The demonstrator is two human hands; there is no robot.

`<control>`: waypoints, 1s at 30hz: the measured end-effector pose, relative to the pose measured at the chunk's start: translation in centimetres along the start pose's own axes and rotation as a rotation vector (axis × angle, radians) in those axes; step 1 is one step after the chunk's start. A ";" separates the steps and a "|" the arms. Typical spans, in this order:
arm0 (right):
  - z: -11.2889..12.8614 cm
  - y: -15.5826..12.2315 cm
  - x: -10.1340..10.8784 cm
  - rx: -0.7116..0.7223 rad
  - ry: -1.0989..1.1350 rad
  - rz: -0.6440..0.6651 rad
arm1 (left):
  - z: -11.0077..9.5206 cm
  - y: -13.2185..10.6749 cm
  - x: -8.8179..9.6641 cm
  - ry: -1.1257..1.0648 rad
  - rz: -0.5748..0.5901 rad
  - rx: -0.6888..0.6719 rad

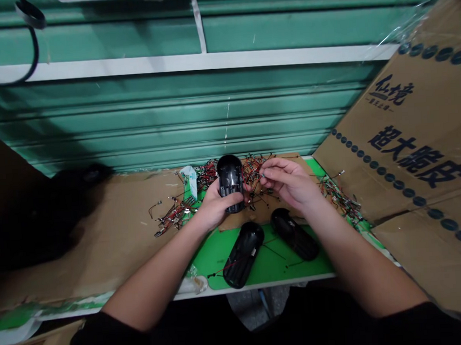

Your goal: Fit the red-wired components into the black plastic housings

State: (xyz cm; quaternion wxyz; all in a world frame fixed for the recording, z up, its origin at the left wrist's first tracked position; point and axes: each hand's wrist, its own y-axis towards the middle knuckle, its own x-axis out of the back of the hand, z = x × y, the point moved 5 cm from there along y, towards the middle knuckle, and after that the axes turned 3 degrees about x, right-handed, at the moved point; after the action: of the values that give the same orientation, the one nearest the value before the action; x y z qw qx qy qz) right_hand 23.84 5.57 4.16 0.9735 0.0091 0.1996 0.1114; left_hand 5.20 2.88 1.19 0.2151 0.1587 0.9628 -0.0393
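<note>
My left hand point(216, 207) is closed around a black oval plastic shell point(229, 176), held upright with its hollow inside facing me. My right hand point(289, 182) is beside it on the right, fingers pinched on a small wired part point(262, 174) picked from a pile of red and black wire pieces point(253, 167). Two more black shells point(243, 254) point(294, 233) lie on the green mat point(215, 254) just below my hands.
More wire pieces lie scattered at the left point(174, 213) and right point(341, 197). Brown cardboard point(113, 237) covers the bench at the left. A printed cardboard sheet point(412, 151) leans at the right. A green shutter point(172, 113) stands behind. A dark object point(49, 215) sits far left.
</note>
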 end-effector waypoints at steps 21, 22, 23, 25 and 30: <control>-0.6 -0.4 -0.9 -0.022 -0.065 0.041 | -0.1 -0.1 0.2 0.244 -0.178 -0.014; -0.5 -0.4 -0.9 -0.021 -0.068 0.041 | -0.1 -0.1 0.2 0.236 -0.177 -0.010; -0.5 -0.4 -0.8 -0.018 -0.074 0.038 | -0.2 -0.1 0.2 0.226 -0.175 -0.011; -0.8 -0.4 -0.8 -0.018 -0.102 0.031 | -0.2 -0.1 0.3 0.211 -0.169 -0.021; -2.2 -0.6 -1.1 -0.026 -0.332 0.065 | -0.3 0.0 0.3 0.221 -0.191 -0.046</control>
State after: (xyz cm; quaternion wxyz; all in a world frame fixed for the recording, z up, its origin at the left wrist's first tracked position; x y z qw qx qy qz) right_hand 22.13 4.72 2.52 0.9890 0.0214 0.0342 0.1424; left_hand 4.81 3.00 1.28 0.1064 0.0649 0.9920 -0.0198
